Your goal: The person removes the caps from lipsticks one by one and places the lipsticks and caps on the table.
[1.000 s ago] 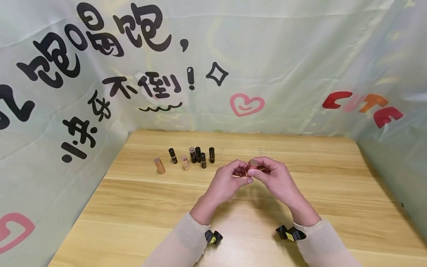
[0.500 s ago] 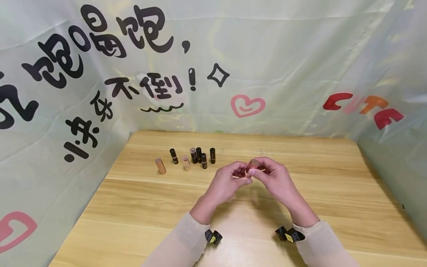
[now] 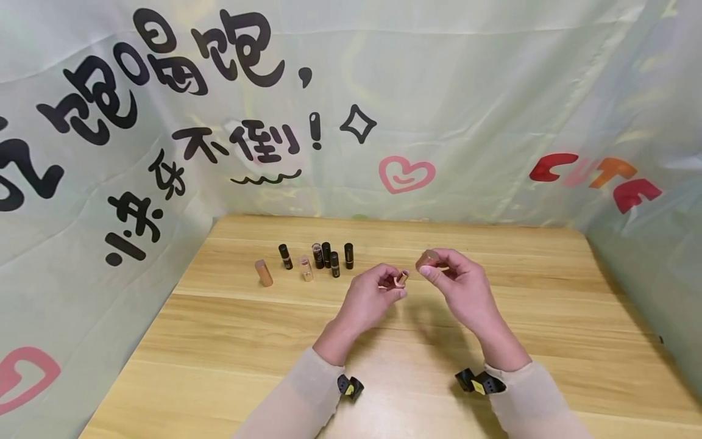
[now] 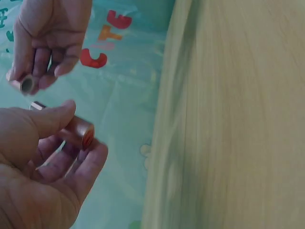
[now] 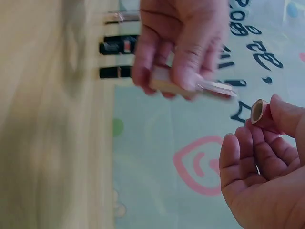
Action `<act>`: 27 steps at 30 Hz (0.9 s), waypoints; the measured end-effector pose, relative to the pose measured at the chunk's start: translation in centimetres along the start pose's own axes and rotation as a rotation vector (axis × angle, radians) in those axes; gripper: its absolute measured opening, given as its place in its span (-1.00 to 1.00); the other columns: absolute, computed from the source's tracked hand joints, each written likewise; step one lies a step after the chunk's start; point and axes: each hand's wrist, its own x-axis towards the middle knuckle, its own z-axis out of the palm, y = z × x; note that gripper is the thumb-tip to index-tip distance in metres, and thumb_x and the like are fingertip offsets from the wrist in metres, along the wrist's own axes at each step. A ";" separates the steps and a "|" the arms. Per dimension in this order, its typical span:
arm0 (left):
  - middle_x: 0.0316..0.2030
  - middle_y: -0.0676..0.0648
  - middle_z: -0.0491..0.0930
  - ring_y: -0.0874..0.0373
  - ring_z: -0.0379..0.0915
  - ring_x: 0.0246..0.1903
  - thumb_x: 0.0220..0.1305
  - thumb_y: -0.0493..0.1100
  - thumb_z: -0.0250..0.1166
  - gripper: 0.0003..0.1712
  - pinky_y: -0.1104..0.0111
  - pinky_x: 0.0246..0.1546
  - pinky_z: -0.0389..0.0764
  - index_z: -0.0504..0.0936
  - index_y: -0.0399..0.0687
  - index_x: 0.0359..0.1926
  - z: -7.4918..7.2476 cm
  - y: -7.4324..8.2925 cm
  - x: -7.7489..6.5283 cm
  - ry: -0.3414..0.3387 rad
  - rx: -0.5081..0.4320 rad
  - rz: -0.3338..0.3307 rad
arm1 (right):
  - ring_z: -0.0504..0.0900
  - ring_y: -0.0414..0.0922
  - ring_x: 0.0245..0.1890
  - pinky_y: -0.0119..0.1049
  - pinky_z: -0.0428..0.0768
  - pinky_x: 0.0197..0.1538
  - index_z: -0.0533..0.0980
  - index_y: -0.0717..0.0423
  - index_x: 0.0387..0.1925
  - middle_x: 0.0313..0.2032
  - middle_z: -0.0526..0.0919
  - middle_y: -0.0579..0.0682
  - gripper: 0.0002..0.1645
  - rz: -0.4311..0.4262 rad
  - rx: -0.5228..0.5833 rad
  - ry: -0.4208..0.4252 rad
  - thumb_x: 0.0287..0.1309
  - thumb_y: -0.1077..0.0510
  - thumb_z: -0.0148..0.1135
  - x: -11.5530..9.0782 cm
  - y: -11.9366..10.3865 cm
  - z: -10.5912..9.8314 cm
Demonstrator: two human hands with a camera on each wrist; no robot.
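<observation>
My left hand (image 3: 370, 299) pinches a rose-gold lipstick (image 3: 403, 278) without its cap, the narrow metal sleeve pointing up and to the right. Its base (image 4: 78, 131) lies between thumb and fingers in the left wrist view, a reddish end facing the camera. Just to the right, my right hand (image 3: 466, 296) holds the matching lipstick cap (image 3: 426, 260) by thumb and fingertips. In the right wrist view the cap (image 5: 262, 115) shows its hollow opening toward the lipstick. A small gap parts the two pieces, both held above the table.
Left of the hands, several lipsticks stand on the wooden table (image 3: 230, 341): a rose-gold one (image 3: 264, 273), a pink one (image 3: 305, 268) and several black ones (image 3: 348, 256). Printed cloth (image 3: 471, 110) walls in the table at the back and sides.
The cap has come off the lipstick: my right hand has moved right and slightly up with it, while my left hand stays nearly in place with the base.
</observation>
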 end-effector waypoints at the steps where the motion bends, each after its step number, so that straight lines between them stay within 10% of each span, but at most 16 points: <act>1: -0.11 0.09 0.72 0.20 0.67 -0.07 0.31 -0.14 0.52 -0.73 0.38 -0.01 0.72 0.69 0.06 0.00 0.0 -0.1 0.2 0.024 -0.007 -0.010 | 0.68 -0.23 -0.15 -0.46 0.66 -0.15 0.66 0.16 -0.09 -0.16 0.74 -0.05 -0.87 -0.001 -0.004 0.013 0.42 0.18 0.35 0.1 0.0 -0.3; 10: -0.18 0.05 0.58 0.21 0.51 -0.17 0.25 -0.14 0.57 -0.74 0.35 -0.10 0.60 0.74 0.03 -0.06 2.2 0.5 2.9 0.133 -0.059 -0.064 | 0.62 -0.23 -0.10 -0.59 0.59 -0.15 0.67 0.12 0.00 -0.11 0.74 0.00 -0.72 0.112 -0.221 0.098 0.46 0.01 0.34 1.5 2.1 -3.6; 20: -0.24 0.10 0.64 0.27 0.57 -0.23 0.30 -0.18 0.54 -0.80 0.38 -0.11 0.63 0.70 0.01 -0.12 5.9 1.0 7.6 0.102 0.017 -0.103 | 0.71 0.16 0.02 0.03 0.66 0.03 0.62 0.18 0.12 0.00 0.75 0.21 -0.61 0.259 -0.437 -0.051 0.50 -0.02 0.28 3.4 6.8 -5.5; 27: -0.34 0.14 0.68 0.29 0.56 -0.32 0.28 -0.19 0.55 -0.82 0.39 -0.18 0.62 0.71 0.02 -0.17 7.7 1.3 9.3 0.072 0.050 -0.143 | 0.69 0.00 -0.23 -0.15 0.60 -0.15 0.62 0.17 0.00 -0.11 0.78 0.14 -0.73 0.289 -0.492 -0.108 0.46 0.06 0.30 4.2 9.6 -5.5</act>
